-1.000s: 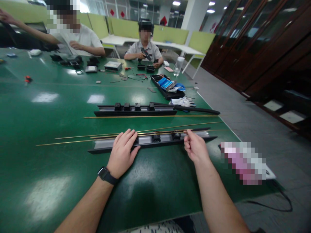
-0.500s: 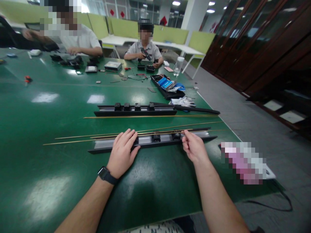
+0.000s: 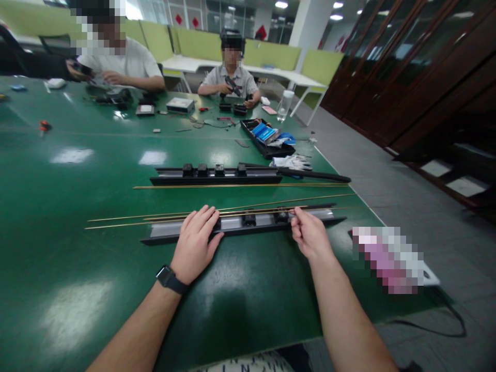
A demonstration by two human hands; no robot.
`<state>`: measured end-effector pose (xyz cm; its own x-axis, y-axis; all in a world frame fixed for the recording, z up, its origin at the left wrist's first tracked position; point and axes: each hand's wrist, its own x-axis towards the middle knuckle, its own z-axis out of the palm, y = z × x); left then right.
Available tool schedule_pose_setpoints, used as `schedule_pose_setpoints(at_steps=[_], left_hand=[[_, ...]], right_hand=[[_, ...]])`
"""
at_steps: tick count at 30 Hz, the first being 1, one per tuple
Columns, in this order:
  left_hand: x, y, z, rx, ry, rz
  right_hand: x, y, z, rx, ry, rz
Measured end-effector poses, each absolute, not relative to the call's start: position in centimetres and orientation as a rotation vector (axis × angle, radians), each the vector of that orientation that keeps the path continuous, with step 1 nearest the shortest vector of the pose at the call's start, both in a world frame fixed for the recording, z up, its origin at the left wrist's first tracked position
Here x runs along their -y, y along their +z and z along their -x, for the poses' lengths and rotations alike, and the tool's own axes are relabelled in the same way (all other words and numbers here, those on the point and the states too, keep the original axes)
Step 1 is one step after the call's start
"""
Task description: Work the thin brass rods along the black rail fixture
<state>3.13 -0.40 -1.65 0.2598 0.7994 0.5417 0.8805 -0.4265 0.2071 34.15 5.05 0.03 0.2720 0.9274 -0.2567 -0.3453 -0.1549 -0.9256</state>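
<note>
A long black rail with a silvery inner face [image 3: 232,222] lies across the table before me, several small black blocks [image 3: 249,219] set along it. Thin brass-coloured rods [image 3: 124,225] run lengthwise over it and past its left end. My left hand [image 3: 197,230] spans the rail's left part, fingers together over the far side and thumb at the near edge; it covers part of the rods and a block. At the right part, my right hand [image 3: 308,230] is closed in a pinch on a brass rod beside the rightmost visible block [image 3: 281,215].
Beyond lie a second rail [image 3: 217,181] with blocks, more rods [image 3: 240,186], a black strip [image 3: 313,174], gloves [image 3: 292,163] and a black tray [image 3: 267,150]. A blurred pink-and-white object [image 3: 391,261] sits at right. Two people [image 3: 124,67] work across the table.
The nearest rod's left end has slid to the right. My hands and the rail stay in place. The person at far left has moved their hands closer together.
</note>
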Motion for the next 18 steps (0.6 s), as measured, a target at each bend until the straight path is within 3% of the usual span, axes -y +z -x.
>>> schedule_pose_setpoints(at_steps=[18], left_hand=[[0.45,-1.43,-3.14,1.594,-0.914,2.388]], right_hand=[[-5.25,0.04,-34.61,0.554,1.136,1.254]])
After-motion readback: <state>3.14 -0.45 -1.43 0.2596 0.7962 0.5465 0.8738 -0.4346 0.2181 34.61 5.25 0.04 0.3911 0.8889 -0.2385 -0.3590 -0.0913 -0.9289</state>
